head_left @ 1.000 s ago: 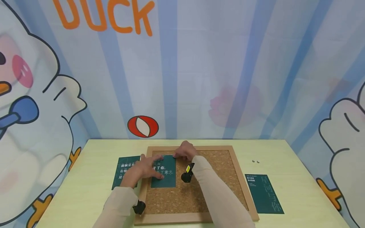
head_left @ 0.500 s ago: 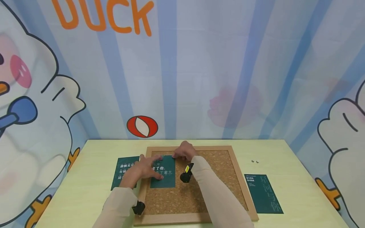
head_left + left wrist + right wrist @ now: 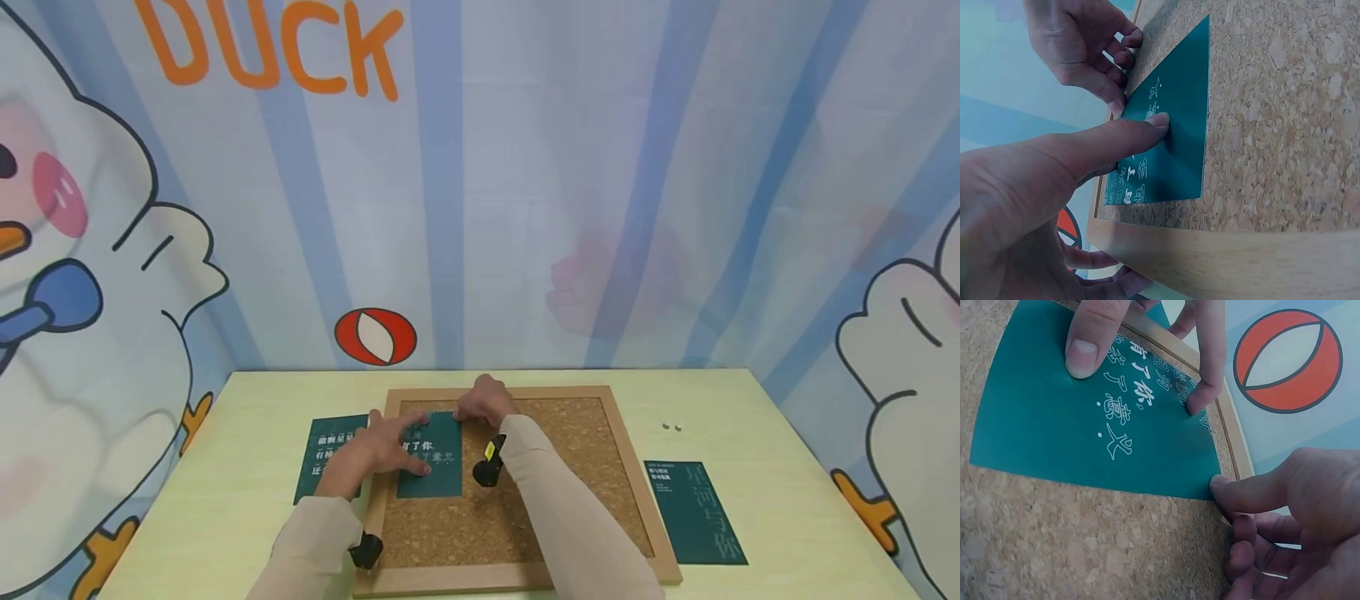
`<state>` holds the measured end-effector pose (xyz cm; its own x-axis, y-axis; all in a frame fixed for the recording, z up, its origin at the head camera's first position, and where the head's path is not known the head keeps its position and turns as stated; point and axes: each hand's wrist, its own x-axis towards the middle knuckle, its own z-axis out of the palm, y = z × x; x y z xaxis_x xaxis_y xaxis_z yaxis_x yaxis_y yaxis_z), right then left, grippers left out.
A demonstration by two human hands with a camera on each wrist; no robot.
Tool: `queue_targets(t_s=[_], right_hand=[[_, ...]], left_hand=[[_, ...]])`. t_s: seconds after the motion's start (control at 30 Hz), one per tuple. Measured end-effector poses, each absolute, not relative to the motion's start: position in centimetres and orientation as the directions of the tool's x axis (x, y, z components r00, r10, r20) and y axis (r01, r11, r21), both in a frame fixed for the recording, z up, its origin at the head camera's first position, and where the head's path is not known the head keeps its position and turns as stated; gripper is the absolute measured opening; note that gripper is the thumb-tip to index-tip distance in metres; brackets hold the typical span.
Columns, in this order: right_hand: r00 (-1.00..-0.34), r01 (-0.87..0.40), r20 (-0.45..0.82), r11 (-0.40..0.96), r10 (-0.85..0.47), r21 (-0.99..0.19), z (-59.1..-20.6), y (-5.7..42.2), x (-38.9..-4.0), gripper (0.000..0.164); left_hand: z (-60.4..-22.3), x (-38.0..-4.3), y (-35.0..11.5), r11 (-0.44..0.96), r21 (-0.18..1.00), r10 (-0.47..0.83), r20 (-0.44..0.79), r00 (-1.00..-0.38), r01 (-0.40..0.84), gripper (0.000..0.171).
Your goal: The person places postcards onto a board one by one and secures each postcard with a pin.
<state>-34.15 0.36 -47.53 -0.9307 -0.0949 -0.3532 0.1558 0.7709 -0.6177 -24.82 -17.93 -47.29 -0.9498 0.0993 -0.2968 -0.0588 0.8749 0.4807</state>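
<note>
A dark green card (image 3: 442,482) with white Chinese lettering lies on the wood-framed cork board (image 3: 450,533), toward its upper left. My left hand (image 3: 378,446) spreads over the card's left part; in the right wrist view its thumb (image 3: 1082,357) and a fingertip press the card flat. At the card's upper right corner is my right hand (image 3: 487,402). Its thumb (image 3: 1235,491) presses the very corner and covers it, while the other fingers curl beside it over the cork. Whether anything sits under that thumb, I cannot tell.
A second green card (image 3: 306,467) lies on the table left of the board, partly behind my left hand. Another green card (image 3: 697,512) lies right of the board. Two small silvery pieces (image 3: 672,427) sit above that card. A printed cloth (image 3: 510,208) hangs behind the table.
</note>
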Motion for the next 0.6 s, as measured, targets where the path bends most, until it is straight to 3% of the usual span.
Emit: queue_targets(t_s=[0.47, 0.6], right_hand=[[-0.945, 0.133, -0.314, 0.770, -0.091, -0.625, -47.60, 0.43, -33.82, 0.027], [-0.955, 0.091, -0.275, 0.764, -0.116, -0.638, -47.55, 0.90, -33.29, 0.035]], left_hand=[[-47.29, -24.89, -17.95, 0.877, 0.476, 0.093, -0.288, -0.953, -0.058, 0.084], [-47.54, -24.94, -17.93, 0.875, 0.481, 0.097, -0.288, -0.953, -0.057, 0.084]])
